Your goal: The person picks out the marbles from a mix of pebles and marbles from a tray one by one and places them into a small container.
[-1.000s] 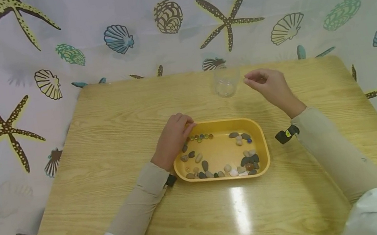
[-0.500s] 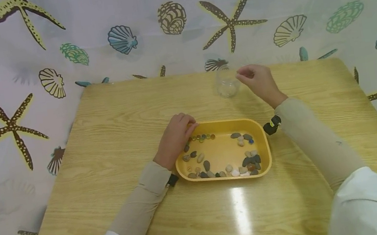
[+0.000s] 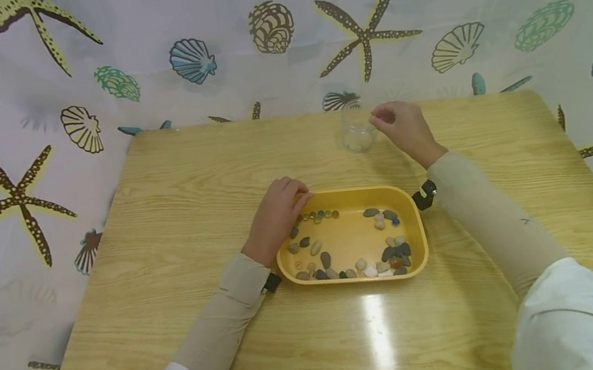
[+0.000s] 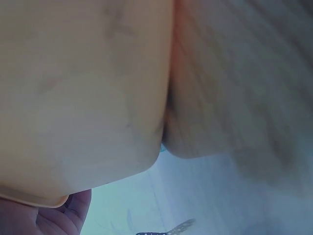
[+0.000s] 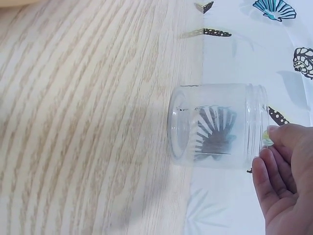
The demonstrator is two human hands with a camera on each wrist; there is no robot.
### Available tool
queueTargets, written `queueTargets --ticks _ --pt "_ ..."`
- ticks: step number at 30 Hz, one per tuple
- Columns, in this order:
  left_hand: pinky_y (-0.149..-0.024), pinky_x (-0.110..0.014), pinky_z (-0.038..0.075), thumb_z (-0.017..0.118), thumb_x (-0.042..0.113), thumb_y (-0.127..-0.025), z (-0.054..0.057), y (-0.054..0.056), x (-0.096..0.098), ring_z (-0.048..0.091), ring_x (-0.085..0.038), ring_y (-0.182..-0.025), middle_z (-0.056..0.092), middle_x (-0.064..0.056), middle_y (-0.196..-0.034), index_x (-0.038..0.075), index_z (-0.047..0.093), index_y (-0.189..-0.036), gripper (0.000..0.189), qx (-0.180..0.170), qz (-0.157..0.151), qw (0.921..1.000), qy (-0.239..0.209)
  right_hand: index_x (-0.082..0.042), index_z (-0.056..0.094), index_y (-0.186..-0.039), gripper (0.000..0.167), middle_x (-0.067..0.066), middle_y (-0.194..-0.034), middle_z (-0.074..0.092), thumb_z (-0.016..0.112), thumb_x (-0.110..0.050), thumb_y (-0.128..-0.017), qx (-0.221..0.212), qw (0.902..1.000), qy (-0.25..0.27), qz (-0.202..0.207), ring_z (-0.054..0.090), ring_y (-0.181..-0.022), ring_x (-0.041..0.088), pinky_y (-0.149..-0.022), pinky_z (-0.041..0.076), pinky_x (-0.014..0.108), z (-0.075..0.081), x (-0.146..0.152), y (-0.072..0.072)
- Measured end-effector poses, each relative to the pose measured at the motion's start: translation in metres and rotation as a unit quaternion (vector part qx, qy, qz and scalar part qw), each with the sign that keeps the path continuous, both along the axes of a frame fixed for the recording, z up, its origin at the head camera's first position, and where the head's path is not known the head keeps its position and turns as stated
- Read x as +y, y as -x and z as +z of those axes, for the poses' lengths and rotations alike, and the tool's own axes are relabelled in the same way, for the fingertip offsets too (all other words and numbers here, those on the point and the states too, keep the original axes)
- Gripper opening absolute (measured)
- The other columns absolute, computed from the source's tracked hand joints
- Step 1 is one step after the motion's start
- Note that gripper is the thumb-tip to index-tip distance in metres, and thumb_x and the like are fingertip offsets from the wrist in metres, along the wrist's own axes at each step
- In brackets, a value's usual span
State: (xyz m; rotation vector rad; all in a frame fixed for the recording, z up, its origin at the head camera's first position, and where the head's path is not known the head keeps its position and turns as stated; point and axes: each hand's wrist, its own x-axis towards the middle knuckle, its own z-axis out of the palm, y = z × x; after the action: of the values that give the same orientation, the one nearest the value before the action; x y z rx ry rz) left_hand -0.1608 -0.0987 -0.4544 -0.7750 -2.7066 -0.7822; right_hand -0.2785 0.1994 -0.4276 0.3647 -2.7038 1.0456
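Note:
At the far left corner of a yellow plastic tray [image 3: 357,282], my left hand [image 3: 277,216] grips the rim; its fingers also show behind that rim in the left wrist view. Pebbles and glass marbles lie in the tray, with a row of marbles [image 3: 321,215] along the back wall. A clear plastic jar [image 5: 215,127] stands upright, without a lid, behind the tray. By the jar's mouth, my right hand [image 3: 403,130] pinches a small yellow-green glass marble [image 5: 267,138] between thumb and fingertips, partly hidden by them.
The wooden table [image 3: 180,215] reaches back to a hanging cloth [image 3: 223,4] printed with shells and starfish. The jar stands near the table's back edge, close to the cloth. A black wrist camera [image 3: 424,194] hangs near the tray's right rim.
My right hand has moved left with the marble, from beside the jar to its mouth, and has slowed over the last half second. The left hand keeps its place on the tray.

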Motion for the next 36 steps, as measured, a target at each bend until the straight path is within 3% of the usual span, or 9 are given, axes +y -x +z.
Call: queueTargets --ticks 20,26,36 --pt "-0.073 -0.023 0.043 0.054 0.026 -0.095 0.0 -0.002 0.0 0.047 -0.013 -0.085 0.055 0.001 -0.094 0.012 0.061 -0.1 0.017 0.007 -0.001 1.0 0.001 -0.004 0.067 -0.106 0.028 0.01 -0.103 0.066 0.061 -0.027 -0.091 -0.005 1.0 0.003 -0.001 0.061 -0.09 0.022 -0.083 0.048 0.037 0.004 0.002 -0.008" --pt "-0.073 -0.024 0.043 0.053 0.028 -0.095 -0.001 -0.001 0.0 0.046 -0.013 -0.085 0.055 0.002 -0.094 0.012 0.061 -0.1 0.018 -0.001 0.001 1.0 0.003 -0.004 0.066 -0.106 0.028 0.01 -0.103 0.066 0.06 -0.027 -0.092 -0.002 0.9998 0.012 0.013 0.061 -0.092 0.023 -0.084 0.048 0.037 0.01 0.003 -0.021" --pt "-0.075 -0.024 0.042 0.051 0.029 -0.096 0.0 -0.001 0.0 0.046 -0.013 -0.086 0.054 0.003 -0.094 0.013 0.06 -0.101 0.019 -0.003 -0.003 1.0 0.006 -0.007 0.068 -0.105 0.027 0.007 -0.1 0.067 0.061 -0.029 -0.091 -0.014 0.998 -0.011 0.06 0.063 -0.086 0.02 -0.078 0.05 0.039 0.024 0.007 -0.055"
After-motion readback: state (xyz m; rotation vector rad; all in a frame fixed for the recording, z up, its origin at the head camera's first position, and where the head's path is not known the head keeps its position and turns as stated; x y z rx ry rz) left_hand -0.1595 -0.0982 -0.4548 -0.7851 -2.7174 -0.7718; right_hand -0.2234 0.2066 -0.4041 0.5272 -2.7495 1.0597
